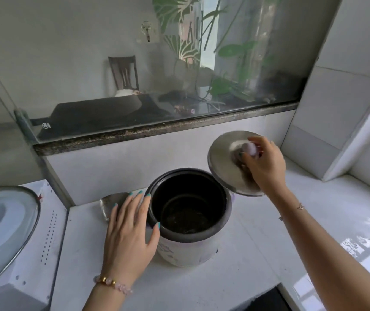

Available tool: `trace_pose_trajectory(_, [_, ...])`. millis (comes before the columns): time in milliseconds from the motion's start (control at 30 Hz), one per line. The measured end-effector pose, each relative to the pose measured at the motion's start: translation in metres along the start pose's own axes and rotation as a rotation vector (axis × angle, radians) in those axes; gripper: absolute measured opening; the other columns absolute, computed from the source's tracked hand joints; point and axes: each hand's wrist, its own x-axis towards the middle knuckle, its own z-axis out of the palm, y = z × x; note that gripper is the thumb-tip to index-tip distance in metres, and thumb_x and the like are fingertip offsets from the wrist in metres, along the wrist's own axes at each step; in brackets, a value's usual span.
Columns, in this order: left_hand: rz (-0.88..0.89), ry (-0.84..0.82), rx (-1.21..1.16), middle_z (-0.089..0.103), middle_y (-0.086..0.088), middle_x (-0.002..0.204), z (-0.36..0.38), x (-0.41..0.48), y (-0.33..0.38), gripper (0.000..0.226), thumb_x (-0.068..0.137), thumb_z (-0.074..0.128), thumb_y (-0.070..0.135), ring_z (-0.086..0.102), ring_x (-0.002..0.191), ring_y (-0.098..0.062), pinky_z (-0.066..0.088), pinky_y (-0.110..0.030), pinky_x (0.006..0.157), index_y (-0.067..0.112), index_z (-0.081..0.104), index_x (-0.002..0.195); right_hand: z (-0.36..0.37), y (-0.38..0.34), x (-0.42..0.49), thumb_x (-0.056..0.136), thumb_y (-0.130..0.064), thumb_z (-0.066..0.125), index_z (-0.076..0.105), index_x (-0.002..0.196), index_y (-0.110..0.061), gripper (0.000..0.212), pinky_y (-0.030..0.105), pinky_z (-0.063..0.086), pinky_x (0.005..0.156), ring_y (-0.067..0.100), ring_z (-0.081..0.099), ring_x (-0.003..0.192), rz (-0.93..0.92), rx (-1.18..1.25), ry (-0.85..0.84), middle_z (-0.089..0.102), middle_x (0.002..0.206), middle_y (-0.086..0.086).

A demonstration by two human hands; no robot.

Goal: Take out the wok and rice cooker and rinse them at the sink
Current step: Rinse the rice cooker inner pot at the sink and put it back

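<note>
Trouble, if any, comes from the round steel lid (224,167). The right hand (264,164) pinches its pale knob (250,149), holding it tilted above the white desk (269,254); one slip and it clatters down. The left hand (128,230) rests straight-fingered against the squat white rice cooker (188,250) standing on the desk, gripping nothing, so a careless nudge could slide it.

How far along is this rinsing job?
Done: the rice cooker stands out on the counter. In hand: the right hand holds its lid off while the left hand rests against it. Left: rinsing; no wok or sink shows here.
</note>
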Motion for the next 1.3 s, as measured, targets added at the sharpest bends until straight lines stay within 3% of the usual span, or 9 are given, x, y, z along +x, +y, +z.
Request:
trace_pose_trajectory(233, [0.009, -0.043, 0.025, 0.057, -0.015, 0.129, 0.010, -0.006, 0.031, 0.058, 0.081, 0.040, 0.035, 0.053, 0.122, -0.033, 0.042, -0.055, 0.099, 0.002, 0.055, 0.126, -0.015, 0.094, -0.023, 0.077, -0.015, 0.071, 0.061, 0.109, -0.010, 0.034, 0.036, 0.037, 0.084, 0.036, 0.050, 0.099, 0.110, -0.234, -0.079, 0.060, 0.110, 0.016])
trace_pose_trajectory(433, [-0.009, -0.071, 0.032, 0.056, -0.013, 0.130, 0.015, -0.014, 0.044, 0.057, 0.082, 0.041, 0.036, 0.052, 0.123, -0.032, 0.040, -0.054, 0.100, 0.003, 0.055, 0.127, -0.001, 0.142, -0.068, 0.078, -0.013, 0.071, 0.062, 0.105, -0.007, 0.030, 0.036, 0.041, 0.080, 0.033, 0.054, 0.097, 0.177, -0.254, -0.261, 0.063, 0.107, 0.015])
trace_pose_trajectory(600, [-0.047, -0.102, 0.059, 0.055, -0.012, 0.132, 0.012, -0.021, 0.047, 0.059, 0.083, 0.039, 0.037, 0.049, 0.125, -0.031, 0.039, -0.053, 0.102, 0.005, 0.053, 0.129, 0.023, 0.154, -0.100, 0.084, -0.012, 0.061, 0.060, 0.108, -0.007, 0.025, 0.031, 0.038, 0.073, 0.029, 0.053, 0.093, 0.203, -0.227, -0.384, 0.063, 0.106, 0.012])
trace_pose_trajectory(1000, [-0.092, -0.087, 0.098, 0.057, -0.014, 0.130, 0.008, -0.030, 0.039, 0.059, 0.082, 0.037, 0.037, 0.052, 0.123, -0.033, 0.039, -0.052, 0.101, 0.003, 0.055, 0.128, 0.039, 0.152, -0.112, 0.084, -0.015, 0.064, 0.055, 0.121, -0.004, 0.040, 0.035, 0.040, 0.082, 0.036, 0.049, 0.107, 0.197, -0.313, -0.493, 0.058, 0.121, 0.016])
trace_pose_trajectory(1100, [-0.104, -0.098, 0.075, 0.057, -0.014, 0.130, 0.012, -0.027, 0.033, 0.059, 0.082, 0.038, 0.037, 0.052, 0.122, -0.033, 0.040, -0.052, 0.100, 0.004, 0.055, 0.127, 0.031, 0.128, -0.098, 0.084, -0.010, 0.059, 0.052, 0.127, -0.006, 0.043, 0.039, 0.039, 0.088, 0.036, 0.045, 0.113, 0.183, -0.214, -0.398, 0.053, 0.127, 0.016])
trace_pose_trajectory(1200, [-0.123, -0.107, -0.009, 0.056, -0.014, 0.130, 0.018, -0.022, 0.026, 0.056, 0.083, 0.042, 0.035, 0.052, 0.122, -0.034, 0.043, -0.053, 0.098, 0.003, 0.054, 0.127, 0.022, 0.088, -0.073, 0.088, -0.015, 0.058, 0.055, 0.124, -0.008, 0.036, 0.038, 0.043, 0.091, 0.029, 0.053, 0.110, 0.160, -0.016, -0.246, 0.057, 0.123, 0.011])
trace_pose_trajectory(1300, [-0.233, -0.081, -0.210, 0.050, -0.012, 0.136, 0.027, -0.016, 0.020, 0.051, 0.085, 0.060, 0.022, 0.048, 0.125, -0.030, 0.040, -0.044, 0.103, 0.003, 0.049, 0.132, 0.020, 0.046, -0.056, 0.092, -0.018, 0.054, 0.058, 0.120, -0.012, 0.030, 0.031, 0.046, 0.089, 0.017, 0.059, 0.103, 0.232, 0.258, -0.337, 0.063, 0.116, 0.003])
